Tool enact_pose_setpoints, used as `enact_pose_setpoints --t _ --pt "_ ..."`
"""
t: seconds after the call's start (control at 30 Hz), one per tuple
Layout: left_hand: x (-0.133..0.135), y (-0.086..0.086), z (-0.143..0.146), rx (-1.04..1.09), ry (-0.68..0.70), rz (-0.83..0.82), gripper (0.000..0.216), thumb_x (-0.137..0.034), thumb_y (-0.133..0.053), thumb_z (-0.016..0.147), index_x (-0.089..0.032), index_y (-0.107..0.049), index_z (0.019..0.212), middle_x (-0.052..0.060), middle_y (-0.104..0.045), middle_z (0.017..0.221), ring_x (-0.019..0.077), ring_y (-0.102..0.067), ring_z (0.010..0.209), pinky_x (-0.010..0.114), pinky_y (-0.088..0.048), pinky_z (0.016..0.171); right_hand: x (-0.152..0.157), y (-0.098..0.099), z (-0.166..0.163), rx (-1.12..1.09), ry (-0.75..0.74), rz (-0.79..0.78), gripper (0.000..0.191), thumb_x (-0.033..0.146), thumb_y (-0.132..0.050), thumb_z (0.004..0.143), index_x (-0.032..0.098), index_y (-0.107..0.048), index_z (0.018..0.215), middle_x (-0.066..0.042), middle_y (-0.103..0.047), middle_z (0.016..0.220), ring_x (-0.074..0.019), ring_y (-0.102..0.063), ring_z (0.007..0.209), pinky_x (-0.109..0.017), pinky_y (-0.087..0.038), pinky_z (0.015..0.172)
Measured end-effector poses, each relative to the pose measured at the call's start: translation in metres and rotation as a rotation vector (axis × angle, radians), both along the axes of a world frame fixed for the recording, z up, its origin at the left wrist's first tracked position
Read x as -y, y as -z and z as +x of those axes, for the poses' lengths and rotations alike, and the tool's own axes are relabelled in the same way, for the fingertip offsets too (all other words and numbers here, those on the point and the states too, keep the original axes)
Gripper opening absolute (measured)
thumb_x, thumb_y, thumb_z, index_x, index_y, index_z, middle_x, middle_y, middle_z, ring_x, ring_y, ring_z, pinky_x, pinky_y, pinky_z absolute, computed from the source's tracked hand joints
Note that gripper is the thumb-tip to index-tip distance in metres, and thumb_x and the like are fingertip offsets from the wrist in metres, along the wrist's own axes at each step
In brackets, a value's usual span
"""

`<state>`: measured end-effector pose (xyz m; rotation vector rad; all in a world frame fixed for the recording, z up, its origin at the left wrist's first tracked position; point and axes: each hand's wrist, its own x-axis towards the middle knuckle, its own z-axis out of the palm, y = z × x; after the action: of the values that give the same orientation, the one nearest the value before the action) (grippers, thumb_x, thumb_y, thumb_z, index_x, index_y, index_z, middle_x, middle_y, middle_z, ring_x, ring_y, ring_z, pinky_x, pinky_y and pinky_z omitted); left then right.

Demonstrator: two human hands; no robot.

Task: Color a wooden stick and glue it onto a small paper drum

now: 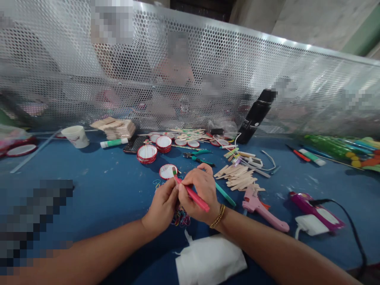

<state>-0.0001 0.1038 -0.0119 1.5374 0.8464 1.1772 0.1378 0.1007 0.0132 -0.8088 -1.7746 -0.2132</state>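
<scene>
My right hand [200, 194] is closed round a pinkish-red marker [198, 198], its back end slanting down to the right. My left hand [162, 206] pinches a small craft stick [174, 172] with a green part near its top; the lower part is hidden by my fingers. Both hands meet at the marker's tip. Just beyond them lies a white disc with a red rim [166, 171]. Coloured rubber bands [181, 218] are scattered beneath my hands. A teal marker [225, 194] lies beside my right hand.
Craft sticks [237, 176], a pink glue gun [261, 209] and a purple pack [320, 209] lie right. Stacked red-rimmed discs [147, 153], pliers [198, 156] and a white cup [75, 136] stand farther back. A perforated metal screen [190, 71] borders the blue table; white cloth [210, 259] lies near me.
</scene>
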Motion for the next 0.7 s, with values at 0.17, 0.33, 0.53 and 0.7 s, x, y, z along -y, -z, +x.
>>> enact_pose_setpoints --t 0.17,0.33,0.53,0.7 --pt "0.0006 -0.0009 0.0004 0.014 -0.009 -0.029 0.04 -0.056 -0.055 0.091 -0.02 -0.053 0.073 -0.003 -0.045 0.063 0.015 -0.044 0.064 0.025 -0.039 0.061 0.0002 -0.0005 0.0 0.008 0.025 -0.008 0.009 0.017 -0.056 0.084 0.023 -0.051 0.08 0.003 -0.063 0.068 -0.0148 -0.061 0.064 -0.042 -0.04 0.086" --pt "0.0013 -0.0016 0.0016 0.031 -0.004 -0.056 0.041 -0.057 -0.056 0.091 -0.019 -0.054 0.076 -0.004 -0.044 0.063 0.0112 -0.035 0.057 0.023 -0.032 0.052 -0.0007 -0.0027 0.0013 -0.002 0.055 0.001 0.01 0.017 -0.056 0.085 0.023 -0.05 0.079 0.003 -0.062 0.067 -0.0149 -0.061 0.062 -0.041 -0.04 0.083" --pt "0.0003 -0.0022 0.0018 0.039 0.008 -0.043 0.039 -0.054 -0.056 0.092 -0.019 -0.054 0.076 -0.005 -0.043 0.062 0.0111 -0.034 0.056 0.023 -0.031 0.051 0.0 -0.0041 0.0022 -0.004 0.04 0.009 0.01 0.017 -0.056 0.084 0.023 -0.05 0.079 0.004 -0.062 0.068 -0.0147 -0.06 0.063 -0.041 -0.04 0.084" --pt "-0.0011 0.0003 -0.0003 0.011 0.005 0.02 0.037 -0.052 -0.054 0.094 -0.02 -0.054 0.075 -0.004 -0.045 0.064 0.0131 -0.037 0.06 0.025 -0.037 0.06 0.0009 -0.0014 0.0015 0.02 0.001 0.006 0.01 0.017 -0.057 0.084 0.023 -0.05 0.082 0.004 -0.062 0.069 -0.0148 -0.06 0.065 -0.042 -0.04 0.087"
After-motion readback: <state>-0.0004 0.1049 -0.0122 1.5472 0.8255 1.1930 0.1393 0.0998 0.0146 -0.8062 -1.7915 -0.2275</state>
